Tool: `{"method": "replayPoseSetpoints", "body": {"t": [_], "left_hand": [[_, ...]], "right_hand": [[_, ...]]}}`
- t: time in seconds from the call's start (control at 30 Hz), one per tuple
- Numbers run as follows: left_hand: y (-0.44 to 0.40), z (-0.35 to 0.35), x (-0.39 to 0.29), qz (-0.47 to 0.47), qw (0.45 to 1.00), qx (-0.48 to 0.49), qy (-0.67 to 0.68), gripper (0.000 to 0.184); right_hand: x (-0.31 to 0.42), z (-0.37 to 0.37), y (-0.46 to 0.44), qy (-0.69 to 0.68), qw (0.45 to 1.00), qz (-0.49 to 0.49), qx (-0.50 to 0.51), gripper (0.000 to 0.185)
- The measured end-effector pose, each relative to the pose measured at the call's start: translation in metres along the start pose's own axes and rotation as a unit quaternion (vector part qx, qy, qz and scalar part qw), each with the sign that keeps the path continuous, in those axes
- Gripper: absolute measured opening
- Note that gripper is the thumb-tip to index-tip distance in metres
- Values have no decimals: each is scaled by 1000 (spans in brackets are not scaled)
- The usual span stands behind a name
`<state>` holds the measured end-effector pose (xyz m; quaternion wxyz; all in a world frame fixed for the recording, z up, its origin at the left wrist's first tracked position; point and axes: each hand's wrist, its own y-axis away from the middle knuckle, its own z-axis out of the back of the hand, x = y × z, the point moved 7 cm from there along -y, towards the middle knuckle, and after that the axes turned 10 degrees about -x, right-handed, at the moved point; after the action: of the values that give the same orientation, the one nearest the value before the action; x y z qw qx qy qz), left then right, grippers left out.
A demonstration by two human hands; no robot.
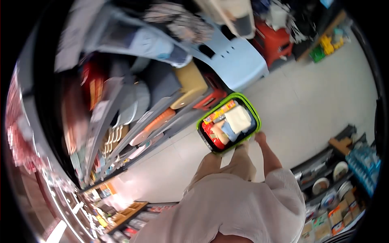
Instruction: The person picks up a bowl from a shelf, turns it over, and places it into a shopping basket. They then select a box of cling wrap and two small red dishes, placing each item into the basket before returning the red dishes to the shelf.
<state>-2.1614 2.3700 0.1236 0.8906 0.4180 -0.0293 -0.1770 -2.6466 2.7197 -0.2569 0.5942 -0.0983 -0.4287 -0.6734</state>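
In front of my legs is a shopping basket (205, 139) with a bright green rim and dark sides. Inside it lie a folded cream cloth item (238, 119), a blue item (229, 132), a peach-coloured item (219, 133), a red pack (211, 134) and a yellow-orange box (219, 111). My right hand (260, 137) is beside the basket's near right corner, close to the green rim. Its fingers are small and blurred, so I cannot tell whether they touch the rim. Out of sight is my left hand.
Shelves with plastic stools and household goods (154, 125) line the left. A light blue plastic chair (231, 60) and a red stool (273, 42) stand ahead. Tiled floor (300, 105) runs to the right, bordered by a low shelf of packaged goods (324, 186).
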Motion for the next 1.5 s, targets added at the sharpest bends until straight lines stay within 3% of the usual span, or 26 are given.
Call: {"method": "replayPoseSetpoints", "body": {"t": [0.03,0.07,0.1,0.17,0.2,0.37,0.43,0.47,0.53,0.6,0.67,0.8,0.9,1.03,1.13,1.23,1.3,1.33,1.4,1.47,1.5], "left_hand": [[-3,-3,2,-7,1000,-9,11,28],[-9,-6,4,-17,1000,-16,20,28],[-15,-8,6,-23,999,-22,31,28],[-30,-9,12,-41,998,-35,43,28],[-41,-8,20,-51,997,-43,50,28],[-119,-7,51,-147,978,-101,104,28],[-156,12,49,-225,942,-152,198,28],[-142,36,3,-278,956,-91,11,25],[-158,82,-40,-145,973,-148,100,24],[-177,127,-94,-202,958,-159,127,20],[-165,182,-163,-378,886,-261,67,19],[-90,277,-276,-434,835,-272,201,18],[-14,341,-336,-512,773,-310,208,14],[90,422,-376,-606,660,-372,242,10],[141,473,-389,-619,586,-442,280,12],[152,511,-410,-613,559,-477,291,15],[148,533,-427,-598,489,-574,271,19],[146,540,-434,-599,483,-576,275,19],[134,551,-451,-537,524,-636,182,24],[111,564,-465,-510,528,-658,168,27],[96,570,-473,-492,599,-614,150,27]], "right_hand": [[4,11,17,-58,991,-86,86,33],[2,23,39,-149,967,-183,91,32],[-43,-13,31,-40,988,-35,145,31],[-46,8,59,-55,980,-109,159,31],[-11,49,89,-160,936,-293,110,30],[28,83,127,-182,930,-304,96,27],[44,89,134,-190,931,-300,90,28],[50,89,134,-198,933,-292,77,28],[72,88,134,-212,935,-278,52,29],[107,93,139,-277,921,-272,40,30],[140,93,143,-295,913,-281,23,29],[247,111,149,-333,925,-162,-79,23],[337,134,123,-274,952,11,-135,21],[546,228,157,-306,895,244,-215,22],[682,281,204,-324,842,387,-189,17],[782,313,229,-270,800,488,-223,15],[836,327,245,-217,767,540,-270,17],[858,331,254,-194,745,564,-300,19],[888,328,241,-92,742,567,-346,26],[904,323,229,-39,747,540,-386,30],[910,317,223,35,776,511,-368,29]]}}
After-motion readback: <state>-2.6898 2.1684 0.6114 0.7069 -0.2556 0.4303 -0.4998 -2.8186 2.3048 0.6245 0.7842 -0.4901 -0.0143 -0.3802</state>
